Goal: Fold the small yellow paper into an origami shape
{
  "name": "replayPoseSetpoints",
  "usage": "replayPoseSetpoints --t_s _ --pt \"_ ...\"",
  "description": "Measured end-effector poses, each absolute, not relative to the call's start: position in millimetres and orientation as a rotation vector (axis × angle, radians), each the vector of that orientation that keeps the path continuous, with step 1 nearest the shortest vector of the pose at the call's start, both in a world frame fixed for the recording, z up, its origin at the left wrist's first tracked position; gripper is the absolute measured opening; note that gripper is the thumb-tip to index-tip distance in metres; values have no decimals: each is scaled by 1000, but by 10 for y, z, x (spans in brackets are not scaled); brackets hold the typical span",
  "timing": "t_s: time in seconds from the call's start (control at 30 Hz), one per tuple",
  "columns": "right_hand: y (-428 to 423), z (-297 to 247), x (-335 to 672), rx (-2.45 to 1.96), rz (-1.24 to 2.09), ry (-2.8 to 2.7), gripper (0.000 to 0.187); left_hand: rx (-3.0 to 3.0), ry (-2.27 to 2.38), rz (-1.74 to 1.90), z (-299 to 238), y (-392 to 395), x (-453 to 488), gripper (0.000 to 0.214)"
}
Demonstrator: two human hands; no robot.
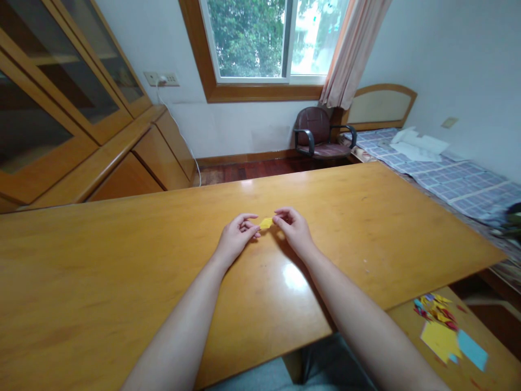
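A small folded piece of yellow paper (266, 222) is held just above the wooden table (122, 271), between both hands. My left hand (237, 235) pinches its left end with fingers curled. My right hand (292, 226) pinches its right end, fingers bent inward. Both forearms reach out from the near edge of the table.
A lower wooden surface (488, 369) at the near right carries several coloured paper sheets and folded pieces (442, 326). A wooden cabinet (73, 119) stands at the left. Beyond the table are a brown armchair (319, 136) and a bed (448, 174) at the right.
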State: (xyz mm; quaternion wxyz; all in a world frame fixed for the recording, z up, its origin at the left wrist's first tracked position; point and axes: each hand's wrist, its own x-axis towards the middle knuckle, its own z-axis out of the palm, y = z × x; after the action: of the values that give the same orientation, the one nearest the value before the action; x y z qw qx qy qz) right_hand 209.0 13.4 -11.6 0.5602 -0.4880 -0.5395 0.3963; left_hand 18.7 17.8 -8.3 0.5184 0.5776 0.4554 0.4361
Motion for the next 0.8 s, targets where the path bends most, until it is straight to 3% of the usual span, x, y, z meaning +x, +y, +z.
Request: replayPoseSetpoints --t_s 0.47,0.8 --pt "120 -92 2067 -1128 1084 -1337 27 1455 1137 1079 -109 205 173 31" --pt "127 -144 2076 -1103 1139 -1407 28 1281 1093 1130 -52 213 185 37"
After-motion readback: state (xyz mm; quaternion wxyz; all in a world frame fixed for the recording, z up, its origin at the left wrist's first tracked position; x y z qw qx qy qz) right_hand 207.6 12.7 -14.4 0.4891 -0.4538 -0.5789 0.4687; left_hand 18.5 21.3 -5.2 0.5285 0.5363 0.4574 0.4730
